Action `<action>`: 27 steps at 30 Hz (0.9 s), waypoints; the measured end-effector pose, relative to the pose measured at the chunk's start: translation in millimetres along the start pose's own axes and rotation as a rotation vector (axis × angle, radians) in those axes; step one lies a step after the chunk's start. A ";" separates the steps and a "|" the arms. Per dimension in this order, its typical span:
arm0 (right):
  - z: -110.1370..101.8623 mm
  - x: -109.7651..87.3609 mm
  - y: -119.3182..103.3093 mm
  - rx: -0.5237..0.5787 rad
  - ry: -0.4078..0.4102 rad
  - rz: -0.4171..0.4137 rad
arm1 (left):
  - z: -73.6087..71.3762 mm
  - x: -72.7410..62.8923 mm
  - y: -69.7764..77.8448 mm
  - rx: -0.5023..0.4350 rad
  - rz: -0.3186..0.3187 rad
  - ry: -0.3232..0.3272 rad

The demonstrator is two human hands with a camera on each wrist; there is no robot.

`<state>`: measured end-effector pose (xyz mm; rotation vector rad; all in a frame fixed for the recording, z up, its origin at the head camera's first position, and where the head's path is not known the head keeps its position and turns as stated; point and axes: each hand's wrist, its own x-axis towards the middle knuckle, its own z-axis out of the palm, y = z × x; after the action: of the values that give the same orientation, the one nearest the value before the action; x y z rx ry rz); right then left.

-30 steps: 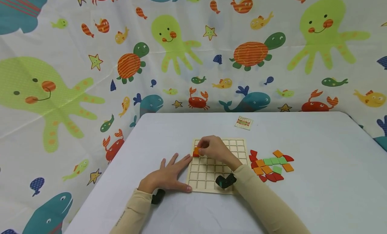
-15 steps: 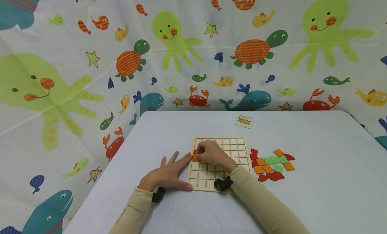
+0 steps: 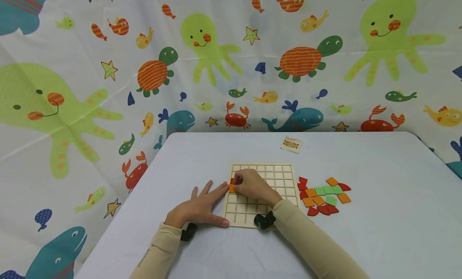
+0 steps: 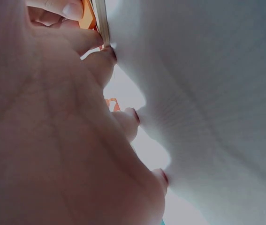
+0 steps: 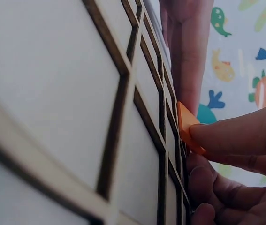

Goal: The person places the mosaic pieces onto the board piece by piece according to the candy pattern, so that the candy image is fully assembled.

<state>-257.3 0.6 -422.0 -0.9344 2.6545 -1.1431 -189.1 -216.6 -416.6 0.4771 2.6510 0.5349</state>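
Note:
My right hand [image 3: 255,187] pinches an orange square tile [image 3: 232,189] at the left column of a wooden grid board [image 3: 245,219]. In the right wrist view this tile [image 5: 186,123] sits tilted against the grid ridges, the thumb on its face. Just behind it, a red piece [image 3: 232,181] lies in the same column, partly hidden by the fingers. My left hand [image 3: 200,209] rests on the table with fingers spread, its thumb and a fingertip touching the board's left edge. The left wrist view shows its palm [image 4: 62,131] and the orange tile [image 4: 87,18] beyond.
Right of the board lie loose flat pieces: orange squares [image 3: 319,201], green squares [image 3: 331,200] and red curved pieces [image 3: 313,211]. A small pattern card [image 3: 291,144] lies near the back of the white table [image 3: 390,223]. A sea-animal print cloth [image 3: 223,102] hangs behind.
The right hand has brought the orange tile a little toward the table's front, from over the red piece to the spot in front of it. The left hand stays in place.

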 end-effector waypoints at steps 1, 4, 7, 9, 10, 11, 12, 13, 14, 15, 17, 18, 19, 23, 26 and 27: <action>0.2 -0.2 -0.6 -0.003 0.003 0.001 | 0.0 -0.1 0.2 0.000 -0.002 -0.001; 0.7 -0.5 -1.0 -0.015 0.008 -0.002 | -0.2 -0.4 0.5 0.000 -0.005 0.000; 1.3 -0.4 -0.4 -0.031 0.013 -0.013 | -0.3 -0.7 0.8 -0.004 -0.007 0.002; 1.7 -0.3 0.3 -0.039 0.017 -0.022 | -0.4 -1.0 0.9 -0.006 -0.004 0.004; 1.8 -0.3 0.6 -0.041 0.019 -0.026 | -0.3 -1.1 0.9 -0.007 -0.003 0.004; 2.0 -0.4 0.8 -0.042 0.021 -0.029 | -0.1 -1.2 0.8 -0.008 -0.003 0.005; 2.2 -0.6 1.2 -0.044 0.023 -0.031 | 0.1 -1.3 0.8 -0.008 -0.003 0.006; 2.3 -0.7 1.4 -0.045 0.025 -0.031 | 0.1 -1.4 0.8 -0.008 -0.002 0.007; 2.5 -0.9 1.5 -0.046 0.027 -0.028 | 0.2 -1.4 0.7 -0.008 -0.001 0.007; 2.6 -1.1 1.5 -0.047 0.028 -0.026 | 0.2 -1.4 0.7 -0.007 0.000 0.008; 2.8 -1.4 1.5 -0.047 0.033 -0.017 | 0.2 -1.5 0.8 -0.007 0.001 0.008; 2.9 -1.5 1.5 -0.046 0.034 -0.011 | 0.1 -1.5 0.9 -0.007 0.002 0.007; 2.9 -1.5 1.5 -0.043 0.035 -0.006 | 0.1 -1.5 1.0 -0.007 0.002 0.007; 2.9 -1.4 1.8 -0.033 0.037 -0.006 | -0.1 -1.7 1.2 -0.006 -0.002 0.006; 1.7 -1.7 2.1 -0.026 0.028 -0.022 | 0.5 -1.7 0.8 -0.009 -0.007 0.005; 0.6 -2.3 1.9 -0.019 0.017 -0.023 | 0.7 -1.8 0.6 -0.010 -0.008 0.004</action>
<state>-256.2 2.5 -424.0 -0.9648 2.6796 -1.1369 -187.2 -216.6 -416.4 0.4632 2.6514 0.5468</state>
